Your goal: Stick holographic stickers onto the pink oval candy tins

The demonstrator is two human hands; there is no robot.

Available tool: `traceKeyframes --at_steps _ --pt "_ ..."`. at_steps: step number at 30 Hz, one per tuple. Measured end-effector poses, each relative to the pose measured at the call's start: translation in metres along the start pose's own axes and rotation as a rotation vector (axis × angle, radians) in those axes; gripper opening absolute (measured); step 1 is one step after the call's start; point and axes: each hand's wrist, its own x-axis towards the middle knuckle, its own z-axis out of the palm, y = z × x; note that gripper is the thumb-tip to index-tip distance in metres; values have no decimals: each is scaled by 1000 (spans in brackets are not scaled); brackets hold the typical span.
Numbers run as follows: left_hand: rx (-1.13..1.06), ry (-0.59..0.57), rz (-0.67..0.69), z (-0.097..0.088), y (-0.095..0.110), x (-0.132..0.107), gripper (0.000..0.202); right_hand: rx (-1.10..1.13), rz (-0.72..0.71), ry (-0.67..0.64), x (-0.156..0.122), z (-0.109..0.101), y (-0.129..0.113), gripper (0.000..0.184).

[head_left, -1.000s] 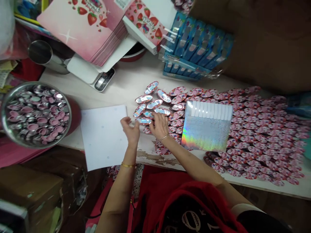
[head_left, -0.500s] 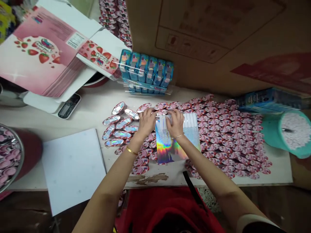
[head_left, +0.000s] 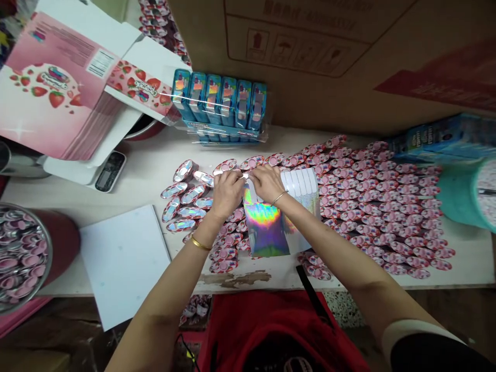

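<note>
My left hand (head_left: 228, 194), a gold bangle on its wrist, is closed with fingers bent over a small oval container among the rows; the hand mostly covers it. Against its fingertips, my right hand (head_left: 268, 185) pinches a small pale sticker strip (head_left: 245, 176), largely hidden by the fingers. Beneath the right hand and forearm lies a shiny rainbow sticker sheet (head_left: 268, 235) with white strips (head_left: 300, 183) along its far edge. Oval containers with silvery tops (head_left: 195, 194) stand left of my hands. Pink-and-red oval containers (head_left: 360, 199) fill rows to the right.
A clear pack of blue containers (head_left: 220, 103) stands behind my hands, before a large cardboard box (head_left: 310, 62). Left are printed pink cartons (head_left: 58, 88), a scale (head_left: 110, 172), white sheets (head_left: 126, 263) and a full pot (head_left: 64, 248). A teal tub (head_left: 459, 191) stands right.
My right hand has moved left and away from the sheet's white strips, up to the left hand's fingertips. The camera view has shifted, with the teal tub now nearer the right edge.
</note>
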Motion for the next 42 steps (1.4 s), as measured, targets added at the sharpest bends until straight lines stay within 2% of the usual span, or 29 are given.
traceKeyframes --at_steps 6,10,12,17,22,28,36,39,42 --pt "-101 104 -76 14 3 -10 14 42 47 -19 2 4 1 23" --pt "-83 89 -69 20 5 -18 13 33 47 -8 3 5 2 22" --pt "-65 75 -54 20 6 -22 14 21 32 3 3 5 2 24" --pt "-58 163 -148 12 1 -19 24 -17 -44 2 0 3 -1 27" --pt "-17 60 -40 5 -4 -9 18 -11 -66 0 0 1 -3 27" --pt "20 106 -46 12 1 -14 19 32 9 -22 5 5 1 22" --pt "29 111 -22 17 3 -34 21 1 -5 -13 3 8 3 27" --pt "65 150 -76 15 3 -33 30 -14 -26 -24 2 7 1 28" --pt "126 107 -101 12 5 -26 33 -57 -33 -49 2 4 -2 30"
